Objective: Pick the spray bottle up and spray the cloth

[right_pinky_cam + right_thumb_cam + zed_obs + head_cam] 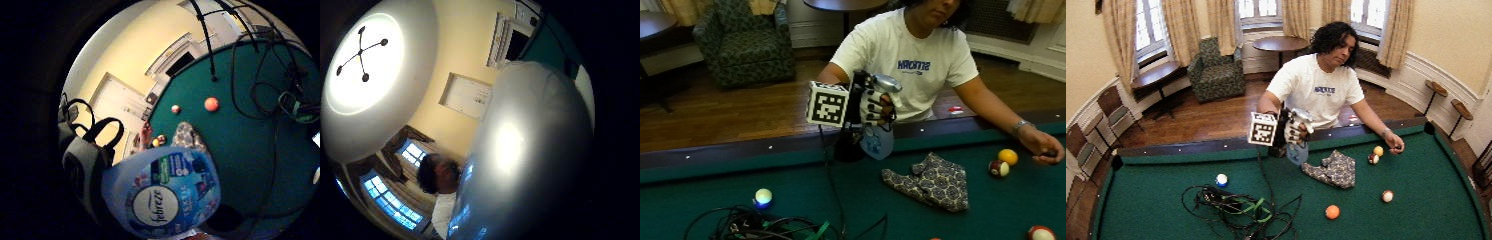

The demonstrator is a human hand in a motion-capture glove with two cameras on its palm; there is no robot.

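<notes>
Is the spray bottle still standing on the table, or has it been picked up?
Picked up. The gloved right hand grips the spray bottle in the air above the green table, beside the crumpled cloth.

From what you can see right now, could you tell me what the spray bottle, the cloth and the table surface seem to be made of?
The spray bottle, gripped by the gloved right hand, looks like pale translucent plastic with a glossy printed label. The cloth appears to be thin woven fabric with a small repeating pattern; it lies rumpled in soft folds. The table seems covered in matte green felt, with no shine.
</notes>
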